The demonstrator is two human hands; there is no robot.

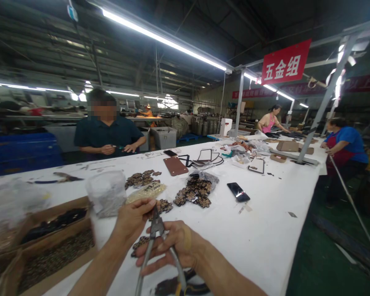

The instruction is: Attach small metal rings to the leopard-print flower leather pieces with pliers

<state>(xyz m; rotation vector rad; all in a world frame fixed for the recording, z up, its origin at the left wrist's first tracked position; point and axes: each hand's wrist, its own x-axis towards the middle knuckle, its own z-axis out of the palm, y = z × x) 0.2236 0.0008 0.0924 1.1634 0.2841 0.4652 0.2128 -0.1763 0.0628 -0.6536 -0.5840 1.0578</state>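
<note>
Grey metal pliers (157,227) are held in my right hand (175,244), its fingers around the spread handles and a strip of tape on the hand. My left hand (135,218) pinches at the plier tips; what it holds is too small to make out. Just beyond the hands lie patterned, flower-shaped pieces (165,205), with a larger pile (194,191) further back on plastic. A bag of small pale parts (146,192) sits behind my left hand. Under my right forearm is a second tool (193,285) with black and yellow handles.
Cardboard boxes of small parts (58,255) and a clear plastic bag (106,193) stand at left on the white table (265,226). A phone (238,192) lies right of the pile, a brown panel (175,166) behind it. Across the table sits a person (111,133); others work at right.
</note>
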